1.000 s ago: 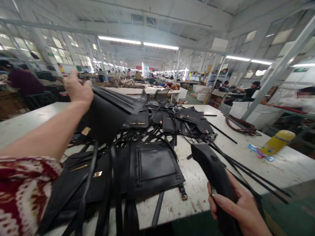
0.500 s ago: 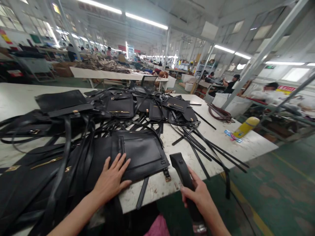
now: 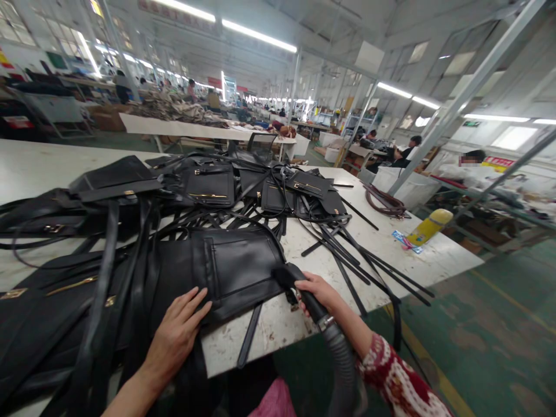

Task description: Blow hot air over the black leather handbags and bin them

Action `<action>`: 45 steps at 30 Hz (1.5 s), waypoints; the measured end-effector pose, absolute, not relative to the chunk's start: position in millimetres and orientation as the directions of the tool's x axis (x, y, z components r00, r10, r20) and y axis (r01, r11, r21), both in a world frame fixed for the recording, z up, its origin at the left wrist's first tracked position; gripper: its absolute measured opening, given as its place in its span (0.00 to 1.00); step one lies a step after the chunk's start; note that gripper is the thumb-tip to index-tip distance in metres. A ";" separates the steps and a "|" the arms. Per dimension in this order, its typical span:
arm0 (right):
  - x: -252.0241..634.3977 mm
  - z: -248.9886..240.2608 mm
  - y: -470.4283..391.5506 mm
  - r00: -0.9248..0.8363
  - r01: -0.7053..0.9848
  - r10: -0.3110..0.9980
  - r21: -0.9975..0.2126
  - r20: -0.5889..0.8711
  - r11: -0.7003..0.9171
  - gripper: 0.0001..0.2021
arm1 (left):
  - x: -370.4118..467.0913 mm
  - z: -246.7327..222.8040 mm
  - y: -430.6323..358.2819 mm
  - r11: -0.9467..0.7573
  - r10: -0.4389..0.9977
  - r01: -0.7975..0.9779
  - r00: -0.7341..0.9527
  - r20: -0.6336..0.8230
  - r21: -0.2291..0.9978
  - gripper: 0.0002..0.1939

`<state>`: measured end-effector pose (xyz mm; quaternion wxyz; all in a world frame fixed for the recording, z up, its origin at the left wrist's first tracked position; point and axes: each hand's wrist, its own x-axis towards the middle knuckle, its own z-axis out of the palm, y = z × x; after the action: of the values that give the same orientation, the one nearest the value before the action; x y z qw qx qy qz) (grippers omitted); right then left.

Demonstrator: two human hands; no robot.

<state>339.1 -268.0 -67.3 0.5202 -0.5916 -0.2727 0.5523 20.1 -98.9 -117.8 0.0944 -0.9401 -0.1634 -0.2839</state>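
A black leather bag [image 3: 247, 260] with a stitched front pocket lies flat near the table's front edge. My left hand [image 3: 174, 327] rests on its lower left part, fingers stretched out and holding nothing. My right hand [image 3: 319, 292] is closed around a black hose nozzle [image 3: 310, 304], which runs into a grey ribbed hose [image 3: 341, 353]. The nozzle's head is over the bag's right edge; whether it touches the leather I cannot tell. Beside it, a small buckle is partly hidden by my right hand. A black strap [image 3: 251, 336] sticks out from under the bag.
More black bags [image 3: 208, 185] are heaped along the back of the white table [image 3: 234, 347]. Loose straps [image 3: 382, 266] spread rightward, some over the edge. A yellow bottle [image 3: 430, 227] and a coil of brown straps [image 3: 384, 201] lie at the right. Other people work in the background.
My right hand has brought the nozzle up and left, from beside the bag to its right edge. My left hand has slid a little left and down on the bag.
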 end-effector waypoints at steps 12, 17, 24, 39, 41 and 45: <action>320.8 -27.2 -264.5 0.417 -0.164 0.897 -0.983 -0.146 -0.084 0.28 | 17.7 -96.7 -145.9 -0.967 0.245 0.235 0.744 0.622 0.099 0.12; 276.5 -23.1 -318.5 0.131 -0.249 0.952 -0.939 -0.277 -0.239 0.33 | 7.3 -108.6 -176.2 -0.929 0.356 0.317 0.639 0.682 0.188 0.10; 218.9 -43.0 -310.4 -0.100 -0.246 0.926 -0.893 -0.363 -0.377 0.34 | 4.6 -114.9 -175.5 -0.923 0.375 0.310 0.604 0.703 0.226 0.08; 201.1 -38.4 -289.3 -0.121 -0.144 0.934 -0.925 -0.336 -0.352 0.32 | 6.7 -116.8 -181.1 -0.880 0.474 0.297 0.560 0.680 0.370 0.07; 195.2 -40.6 -279.5 -0.039 -0.105 0.951 -0.946 -0.306 -0.308 0.34 | 6.5 -113.9 -182.0 -0.866 0.500 0.319 0.551 0.668 0.385 0.07; 194.4 -36.1 -268.8 0.141 -0.118 0.968 -0.975 -0.205 -0.190 0.37 | 1.6 -105.7 -194.1 -0.757 0.652 0.365 0.475 0.591 0.542 0.06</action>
<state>194.4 -268.8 -36.1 0.5095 -0.5575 -0.3815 0.5329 1.6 -194.1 -105.7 -0.1733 -0.8412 -0.3023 -0.4136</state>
